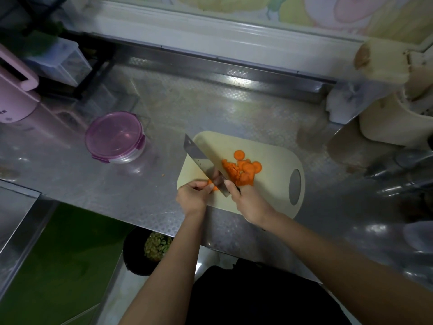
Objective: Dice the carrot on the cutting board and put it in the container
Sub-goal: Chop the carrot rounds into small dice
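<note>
steel desk (210,109), seen from above. cream cutting board (264,144) lies close to the desk's near edge, right of the middle, with its handle hole at the right end.

carrot (243,168): already cut into round slices, heaped on the middle of the board. one slice sits apart, toward the board's far edge. a small orange piece lies at the board's near left corner, on the left side of the blade, under the left fingertips. one orange crumb (163,175) lies off the board on the desk, just left of it.

cleaver (200,158): blade runs aslant from the board's far left corner down to the near edge. whether its edge touches the board is unclear.

right hand (248,202): fingers wrapped round the cleaver's dark handle, which is mostly hidden, with the forefinger up along the blade.

left hand (193,195): fingers curled, pinching the small carrot piece against the board, right beside the blade's flat.

container (114,137): round, clear, purple clip lid on. it stands on the desk well left of the board, apart from it.

pink appliance (14,97) at the desk's far left corner. cream canister (393,123) at the right edge. black bin (138,252) holding scraps sits below the near edge.
</note>
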